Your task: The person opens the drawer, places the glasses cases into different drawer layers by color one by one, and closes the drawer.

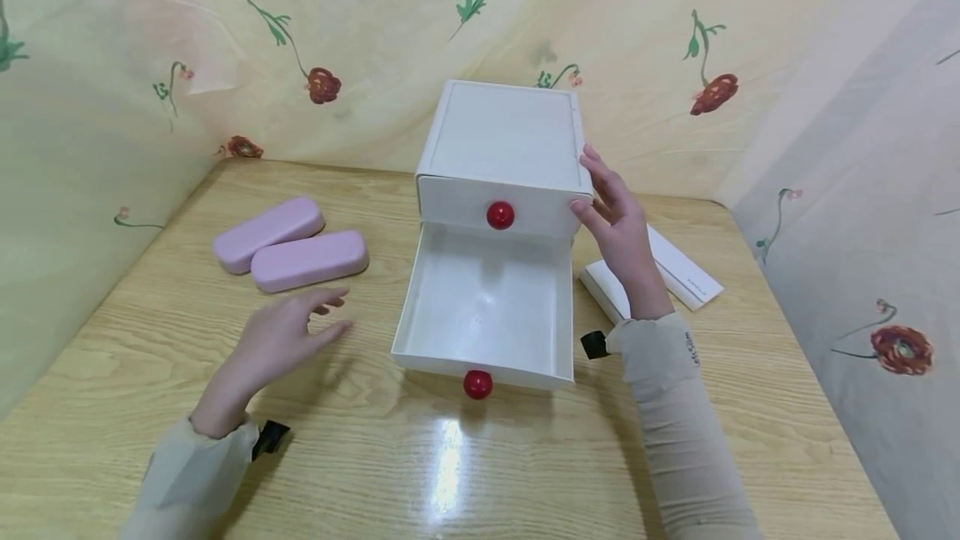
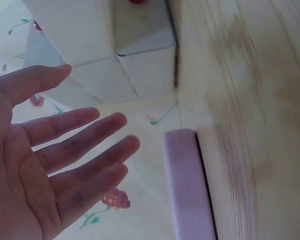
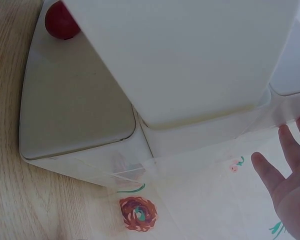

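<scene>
A white drawer cabinet stands on the table, its upper drawer front closed with a red knob. Below that, one white drawer is pulled far out, and its own red knob faces me. In the right wrist view a lower drawer front shows under the pulled-out one. My right hand is at the cabinet's upper right side, fingers spread and fingertips right at the wall. My left hand hovers left of the drawer with loose fingers and holds nothing.
Two lilac oblong cases lie at the left, one leaning against the other. Right of the cabinet, partly behind my right forearm, are two white oblong boxes. A flowered cloth hangs behind the wooden table and along its sides.
</scene>
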`<state>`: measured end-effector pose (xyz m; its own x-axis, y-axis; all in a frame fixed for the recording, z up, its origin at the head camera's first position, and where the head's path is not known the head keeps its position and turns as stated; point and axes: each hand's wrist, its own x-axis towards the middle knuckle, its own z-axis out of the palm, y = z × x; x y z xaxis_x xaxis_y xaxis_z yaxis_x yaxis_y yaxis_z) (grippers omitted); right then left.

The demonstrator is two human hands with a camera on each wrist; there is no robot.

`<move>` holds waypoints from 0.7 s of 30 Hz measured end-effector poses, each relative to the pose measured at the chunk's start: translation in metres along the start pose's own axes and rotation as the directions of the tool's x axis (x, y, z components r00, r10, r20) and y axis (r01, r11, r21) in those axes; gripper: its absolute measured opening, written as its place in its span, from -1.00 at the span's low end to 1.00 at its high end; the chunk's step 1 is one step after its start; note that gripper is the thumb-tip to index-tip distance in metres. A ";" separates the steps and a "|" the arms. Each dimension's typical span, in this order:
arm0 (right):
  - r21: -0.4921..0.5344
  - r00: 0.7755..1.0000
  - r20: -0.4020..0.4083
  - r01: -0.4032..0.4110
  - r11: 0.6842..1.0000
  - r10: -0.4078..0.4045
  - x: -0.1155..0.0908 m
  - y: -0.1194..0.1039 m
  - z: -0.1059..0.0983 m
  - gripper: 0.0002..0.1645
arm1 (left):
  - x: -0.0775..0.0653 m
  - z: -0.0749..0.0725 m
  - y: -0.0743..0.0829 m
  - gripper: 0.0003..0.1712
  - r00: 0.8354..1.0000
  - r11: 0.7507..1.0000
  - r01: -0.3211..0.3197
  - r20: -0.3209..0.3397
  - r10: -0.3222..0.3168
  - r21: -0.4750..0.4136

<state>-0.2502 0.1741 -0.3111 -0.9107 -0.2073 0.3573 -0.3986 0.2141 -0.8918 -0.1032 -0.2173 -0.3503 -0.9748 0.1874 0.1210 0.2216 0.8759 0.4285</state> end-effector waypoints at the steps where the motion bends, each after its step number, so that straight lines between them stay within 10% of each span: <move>1: -0.001 1.000 0.000 0.001 1.000 -0.001 0.000 0.000 0.000 -0.32 | 0.001 0.001 -0.001 -0.48 1.000 1.000 -0.002 -0.014 0.002 0.030; 21: 0.011 1.000 0.010 -0.001 1.000 0.001 0.005 0.003 -0.003 -0.33 | 0.040 0.007 -0.025 -0.34 1.000 0.936 0.006 -0.016 0.000 0.351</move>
<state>-0.2568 0.1770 -0.3112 -0.9101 -0.2165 0.3532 -0.3960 0.2038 -0.8954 -0.1482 -0.2288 -0.3626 -0.9743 0.1799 0.1355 0.1926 0.9773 0.0876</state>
